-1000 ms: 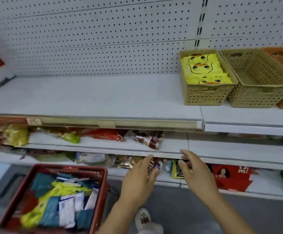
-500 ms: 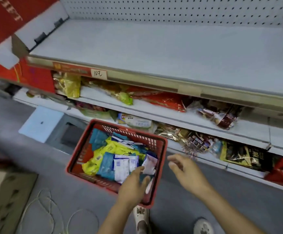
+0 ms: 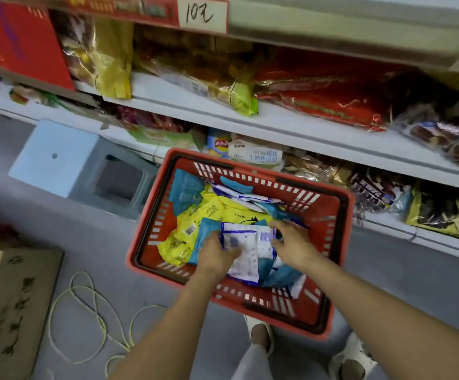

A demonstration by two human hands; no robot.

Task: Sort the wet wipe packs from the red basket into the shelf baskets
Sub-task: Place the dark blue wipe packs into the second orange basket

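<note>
1. Head view: a red basket [image 3: 342,242] stands on the grey floor [image 3: 58,231] just in front of the shelves [image 3: 305,127]. Both hands reach down into it.
2. A white pack [image 3: 246,250] with blue print lies on top of the heap near the basket's middle, directly between the 2 hands.
3. The left hand [image 3: 213,257] is at the pack's left edge. Its fingers curl onto that edge and it seems to pinch the pack there.
4. The right hand [image 3: 294,242] is at the pack's right edge, fingers bent and slightly spread, tips touching the upper right corner. I cannot tell whether they grip the pack or only rest on it.
5. Yellow packs [image 3: 211,215] lie under the white pack and to its left. Teal packs [image 3: 185,187] sit toward the basket's far left corner, and more show beneath the near end of the white pack.
6. Snack bags [image 3: 318,105] crowd the shelves, and a tag [image 3: 202,13] reading "10" hangs on the top shelf edge.
7. On the floor to the left lie a pale cord [image 3: 85,311] and a piece of cardboard [image 3: 12,297]. White sandals [image 3: 351,357] show at the bottom, near the basket's close rim.
</note>
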